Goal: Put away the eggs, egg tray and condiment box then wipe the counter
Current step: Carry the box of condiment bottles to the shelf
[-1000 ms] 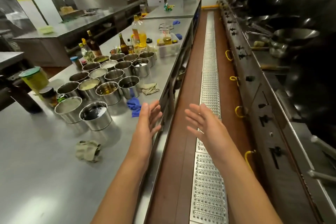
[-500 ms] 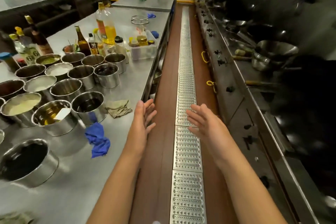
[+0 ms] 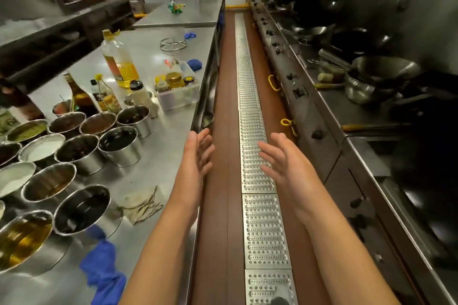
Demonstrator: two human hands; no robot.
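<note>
Clear plastic condiment box [image 3: 179,93] sits far on the shiny steel table [image 3: 158,146], not put away; left hand [image 3: 198,156] and right hand [image 3: 285,163] open, empty

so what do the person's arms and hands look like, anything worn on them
Both arms are bare along all of their visible length: no sleeves in view. The left hand and right hand wear no gloves, and no rings, watch or bands show on fingers or wrists.

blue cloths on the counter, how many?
3: a blue cloth at the near edge, one beside the condiment box, one farther back. Others may be hidden.
</note>
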